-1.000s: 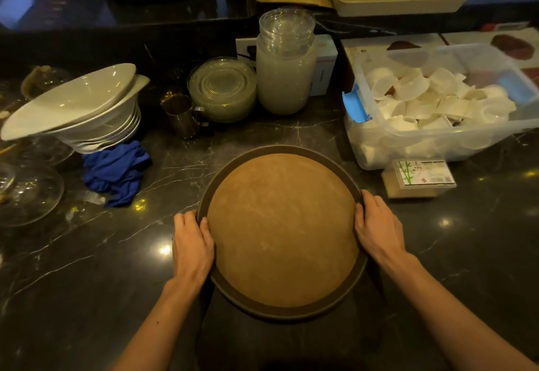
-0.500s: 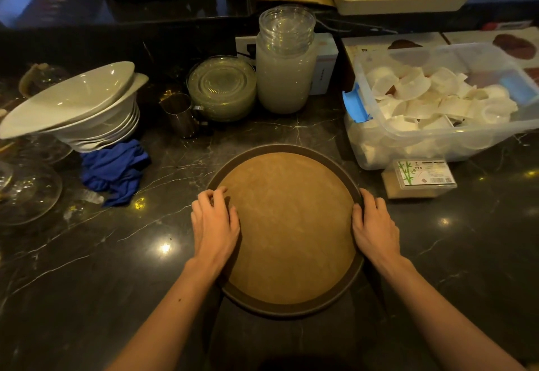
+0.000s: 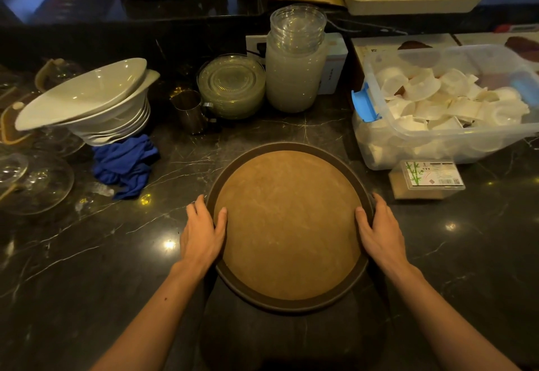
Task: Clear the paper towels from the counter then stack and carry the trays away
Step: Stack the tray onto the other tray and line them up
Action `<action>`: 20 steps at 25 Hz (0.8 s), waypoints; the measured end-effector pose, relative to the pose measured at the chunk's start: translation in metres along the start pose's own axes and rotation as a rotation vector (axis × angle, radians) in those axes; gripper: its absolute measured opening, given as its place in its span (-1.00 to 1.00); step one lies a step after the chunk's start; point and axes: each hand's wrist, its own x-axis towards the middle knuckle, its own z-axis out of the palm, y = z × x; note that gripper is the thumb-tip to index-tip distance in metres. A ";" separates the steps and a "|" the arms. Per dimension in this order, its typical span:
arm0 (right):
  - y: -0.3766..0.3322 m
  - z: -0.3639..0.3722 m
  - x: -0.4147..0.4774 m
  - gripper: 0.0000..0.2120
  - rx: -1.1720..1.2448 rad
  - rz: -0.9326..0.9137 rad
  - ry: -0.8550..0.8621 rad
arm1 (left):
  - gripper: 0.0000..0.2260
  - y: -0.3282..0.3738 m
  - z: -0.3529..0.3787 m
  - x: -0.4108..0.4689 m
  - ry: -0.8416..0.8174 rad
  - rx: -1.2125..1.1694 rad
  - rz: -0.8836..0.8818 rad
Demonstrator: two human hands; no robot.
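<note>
A big round tray [image 3: 288, 224] sits on the dark shiny counter [image 3: 87, 268], right in front of the person. The tray is brown inside with a darker rim all around. Its near edge sticks out a little past the counter edge. The left hand [image 3: 201, 233] holds the left side of the tray, with the thumb lying on the brown inside and the fingers curled around the rim. The right hand [image 3: 382, 233] holds the right side the same way, thumb on top and fingers wrapped over the rim. Both hands grip the tray, one on each side. I cannot tell if there is another tray under this one. To the left, well apart from the tray, a crumpled blue cloth [image 3: 125, 163] lies on the counter. Just behind the cloth is a stack of white bowls [image 3: 96, 105], and the top bowl tips to one side. Behind the tray stand a small metal cup [image 3: 189, 111], a pile of glass plates [image 3: 232, 86] and a tall clear tub [image 3: 294, 76] with clear lids on top. To the right is a clear plastic bin [image 3: 443, 102] full of little white cups. A small box with a bamboo picture [image 3: 428, 178] sits just in front of the bin.
</note>
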 end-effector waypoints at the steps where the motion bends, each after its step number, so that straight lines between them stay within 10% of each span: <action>1: 0.000 0.000 0.001 -0.44 -0.009 -0.004 -0.004 | -0.39 -0.001 0.000 0.000 -0.011 0.007 -0.007; 20: 0.002 0.013 0.006 -0.70 -0.230 0.030 0.083 | -0.59 -0.011 0.011 0.013 0.061 0.039 -0.033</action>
